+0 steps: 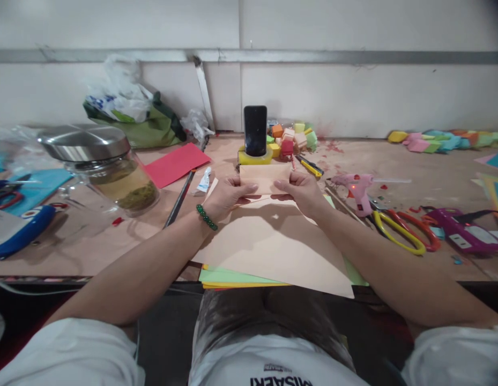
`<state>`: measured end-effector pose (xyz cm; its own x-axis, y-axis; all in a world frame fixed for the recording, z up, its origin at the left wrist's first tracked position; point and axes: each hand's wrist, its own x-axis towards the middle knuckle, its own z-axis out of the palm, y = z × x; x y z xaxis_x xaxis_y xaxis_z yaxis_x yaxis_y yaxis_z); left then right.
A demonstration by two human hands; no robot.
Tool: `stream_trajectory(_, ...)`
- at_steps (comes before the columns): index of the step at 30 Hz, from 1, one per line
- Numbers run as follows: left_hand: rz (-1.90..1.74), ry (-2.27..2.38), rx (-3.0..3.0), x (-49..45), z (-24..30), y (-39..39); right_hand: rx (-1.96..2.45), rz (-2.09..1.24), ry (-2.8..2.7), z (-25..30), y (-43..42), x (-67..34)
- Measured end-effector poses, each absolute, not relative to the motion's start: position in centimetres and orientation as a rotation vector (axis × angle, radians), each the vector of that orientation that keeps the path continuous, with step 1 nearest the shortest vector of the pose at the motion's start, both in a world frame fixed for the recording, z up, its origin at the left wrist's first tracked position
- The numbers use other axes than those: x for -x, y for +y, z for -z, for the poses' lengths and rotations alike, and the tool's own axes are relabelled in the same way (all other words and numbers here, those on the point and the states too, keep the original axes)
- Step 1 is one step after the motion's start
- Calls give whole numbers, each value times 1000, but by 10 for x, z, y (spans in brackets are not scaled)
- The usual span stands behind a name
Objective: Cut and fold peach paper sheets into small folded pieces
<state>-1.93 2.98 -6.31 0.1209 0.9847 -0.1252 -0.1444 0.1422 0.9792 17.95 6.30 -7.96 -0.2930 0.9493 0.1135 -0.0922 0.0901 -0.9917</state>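
Between both hands, above the desk, is a small piece of peach paper (pixel 265 177). My left hand (pixel 230 194) pinches its left end, thumb on top, with a green bead bracelet at the wrist. The right end is pinched the same way by my right hand (pixel 299 192). Below them lies a large sheet of peach paper (pixel 276 246), its front corner hanging over the desk edge. Green and yellow sheets (pixel 236 276) show from under it. Just beyond the hands, a phone (pixel 255 128) leans upright in a yellow tape roll (pixel 252 156).
A glass jar mug (pixel 112 177) and red paper (pixel 178 163) are on the left. To the right lie a box cutter (pixel 310 167), a pink glue gun (pixel 359 190), yellow-handled scissors (pixel 397 233) and a purple power strip (pixel 468 233). Folded paper pieces (pixel 287 142) sit behind.
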Motion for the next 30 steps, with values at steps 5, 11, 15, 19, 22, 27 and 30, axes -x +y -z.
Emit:
stream_trajectory(5, -1084, 1094, -1022, 20, 62, 29, 894, -1316, -1402, 77, 59, -178)
stream_trajectory(11, -1129, 1040, -1044, 21, 64, 29, 897, -1304, -1412, 77, 59, -178)
stream_trajectory(15, -1166, 1036, -1052, 20, 66, 30, 879, -1319, -1411, 77, 60, -179)
stream_trajectory(19, -1167, 1025, -1025, 19, 63, 28, 869, -1357, -1382, 76, 60, -179)
stream_trajectory(22, -1166, 1022, -1022, 19, 61, 26, 874, -1375, -1371, 74, 60, -180)
stream_trajectory(27, -1128, 1023, -1039, 20, 59, 26, 868, -1373, -1384, 74, 61, -180)
stream_trajectory(30, -1109, 1017, -1022, 20, 58, 26, 872, -1339, -1409, 75, 61, -181)
